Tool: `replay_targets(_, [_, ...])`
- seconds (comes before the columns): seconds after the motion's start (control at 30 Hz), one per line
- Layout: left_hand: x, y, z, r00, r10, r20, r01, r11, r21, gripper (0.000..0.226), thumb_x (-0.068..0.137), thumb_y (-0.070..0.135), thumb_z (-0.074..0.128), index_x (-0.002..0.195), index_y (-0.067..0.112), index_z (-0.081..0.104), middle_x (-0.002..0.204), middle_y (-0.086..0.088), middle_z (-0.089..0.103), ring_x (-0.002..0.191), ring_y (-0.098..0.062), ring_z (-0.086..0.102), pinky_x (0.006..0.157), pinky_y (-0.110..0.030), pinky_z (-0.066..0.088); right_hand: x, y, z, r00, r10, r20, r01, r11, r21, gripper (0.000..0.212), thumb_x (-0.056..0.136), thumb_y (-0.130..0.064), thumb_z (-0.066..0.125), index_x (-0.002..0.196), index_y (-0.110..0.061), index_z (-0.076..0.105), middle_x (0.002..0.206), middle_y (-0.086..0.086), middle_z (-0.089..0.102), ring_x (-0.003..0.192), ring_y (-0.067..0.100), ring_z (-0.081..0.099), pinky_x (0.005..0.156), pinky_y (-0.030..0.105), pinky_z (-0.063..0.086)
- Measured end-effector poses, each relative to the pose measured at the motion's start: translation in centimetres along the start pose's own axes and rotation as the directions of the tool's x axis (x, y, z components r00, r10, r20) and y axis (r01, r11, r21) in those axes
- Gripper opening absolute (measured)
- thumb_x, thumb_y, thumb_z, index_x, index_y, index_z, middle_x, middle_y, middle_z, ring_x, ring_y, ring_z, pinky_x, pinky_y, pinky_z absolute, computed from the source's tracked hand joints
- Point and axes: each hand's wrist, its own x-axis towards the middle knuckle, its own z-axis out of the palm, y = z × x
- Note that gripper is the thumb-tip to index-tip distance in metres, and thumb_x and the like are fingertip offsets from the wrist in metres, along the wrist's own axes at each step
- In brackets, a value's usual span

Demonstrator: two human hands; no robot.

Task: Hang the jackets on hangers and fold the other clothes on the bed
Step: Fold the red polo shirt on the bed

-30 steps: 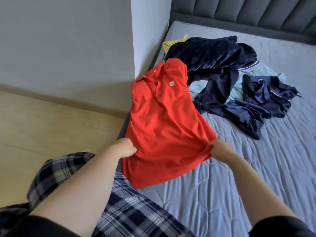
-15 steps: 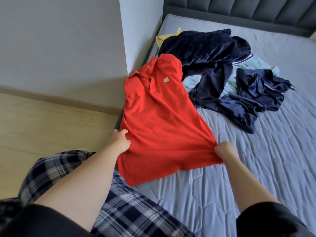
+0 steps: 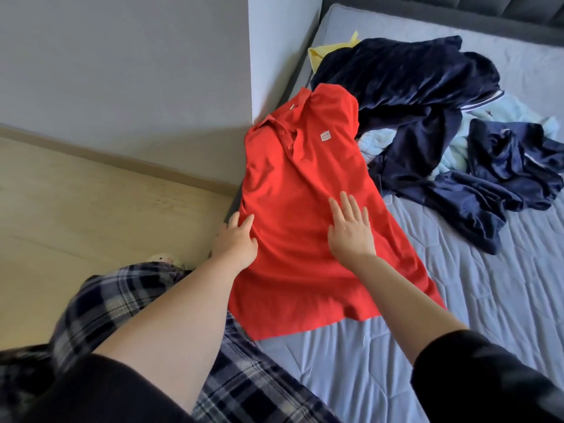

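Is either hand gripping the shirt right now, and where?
Nothing is held: the left hand and right hand rest flat on the shirt, around its middle.

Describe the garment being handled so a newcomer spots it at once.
On the grey bed, at the edge by the wall corner, lies a red polo shirt, collar at the far end. The left hand and right hand rest on it. It alone is red and spread flat, beside crumpled navy clothes.

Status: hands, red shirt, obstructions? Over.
Both open: left hand at edge of red shirt, right hand flat mid-shirt. Shirt spread face up on bed. Shoulder against dark clothes pile.
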Motion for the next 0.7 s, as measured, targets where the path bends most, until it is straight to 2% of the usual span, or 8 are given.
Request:
replay_targets(0.03, [0.4,-0.2,0.2,0.999,0.019,0.027,-0.019,1.0,0.0,0.058,0.095,0.029,0.044,0.15,0.031,0.023,0.159,0.0,0.012,0.139,-0.026,0.027,0.108,-0.042,0.035,0.3,-0.6,0.9,0.997,-0.034,0.062,0.036,0.998,-0.044,0.066,0.088,-0.019,0.043,0.151,-0.016,0.022,0.16,0.009,0.013,0.147,0.024,0.007,0.117,0.05,0.005])
replay_targets(0.1, [1.5,-0.6,0.3,0.998,0.022,0.067,-0.015,0.995,-0.097,0.056,0.096,0.027,0.044,0.149,0.028,0.027,0.157,-0.002,0.021,0.138,-0.026,0.031,0.11,-0.041,0.032,1.4,-1.1,1.7,0.989,0.09,0.12,-0.079,0.993,-0.09,0.067,0.088,-0.022,0.04,0.151,-0.017,0.019,0.16,0.005,0.01,0.147,0.021,0.004,0.116,0.053,0.001])
replay_targets(0.2, [3.5,-1.0,-0.5,0.996,-0.088,0.01,0.086,0.933,-0.348,0.051,0.094,0.019,0.044,0.145,0.022,0.037,0.137,-0.012,0.051,0.118,-0.031,0.053,0.098,-0.036,0.043,4.1,-3.8,1.6,0.965,0.264,-0.007,-0.263,0.963,0.049,0.069,0.081,-0.013,0.044,0.148,-0.01,0.025,0.158,0.009,0.018,0.146,0.026,0.008,0.115,0.054,0.003])
replay_targets(0.37, [5.8,-1.3,-1.0,0.981,-0.194,-0.015,0.15,0.803,-0.577,0.038,0.092,0.008,0.045,0.128,0.01,0.055,0.115,-0.016,0.064,0.105,-0.032,0.06,0.076,-0.027,0.039,10.8,-9.4,2.1,0.999,-0.007,-0.039,0.011,0.993,0.12,0.069,0.084,-0.017,0.044,0.149,-0.013,0.023,0.159,0.008,0.014,0.147,0.027,0.005,0.116,0.051,0.004])
replay_targets(0.5, [8.1,-1.6,-0.9,0.986,-0.148,-0.078,0.08,0.829,-0.554,0.031,0.091,0.005,0.045,0.113,0.007,0.066,0.111,-0.013,0.067,0.104,-0.027,0.06,0.073,-0.021,0.037,15.0,-8.4,4.3,0.982,0.17,0.084,-0.181,0.972,0.148,0.062,0.095,-0.034,0.036,0.152,-0.021,0.015,0.16,0.008,0.011,0.147,0.025,0.005,0.116,0.053,0.004])
replay_targets(0.57, [9.9,-1.3,-1.2,0.985,-0.158,-0.076,0.082,0.798,-0.597,0.031,0.091,0.005,0.046,0.113,0.007,0.067,0.114,-0.011,0.067,0.103,-0.023,0.059,0.07,-0.016,0.034,14.9,-8.0,5.7,0.98,0.192,0.054,-0.2,0.958,0.207,0.063,0.094,-0.032,0.039,0.152,-0.022,0.016,0.159,0.01,0.015,0.146,0.025,0.009,0.116,0.054,0.007])
replay_targets(0.63, [11.8,-0.7,-1.6,0.978,-0.207,-0.028,0.12,0.669,-0.734,0.026,0.092,0.005,0.046,0.104,0.007,0.07,0.108,-0.012,0.069,0.091,-0.019,0.058,0.067,-0.017,0.037,14.3,-8.1,6.8,0.98,0.195,-0.023,-0.185,0.954,0.237,0.066,0.09,-0.028,0.043,0.151,-0.02,0.021,0.157,0.012,0.021,0.145,0.025,0.014,0.115,0.053,0.01])
replay_targets(0.7, [13.9,-0.1,-2.4,0.967,-0.228,0.109,0.203,0.442,-0.874,0.023,0.093,0.01,0.047,0.087,0.012,0.069,0.093,-0.012,0.071,0.082,-0.021,0.06,0.066,-0.026,0.046,14.3,-8.1,7.4,0.978,0.201,-0.058,-0.183,0.956,0.23,0.068,0.086,-0.026,0.047,0.15,-0.018,0.024,0.155,0.013,0.025,0.144,0.026,0.018,0.115,0.053,0.013])
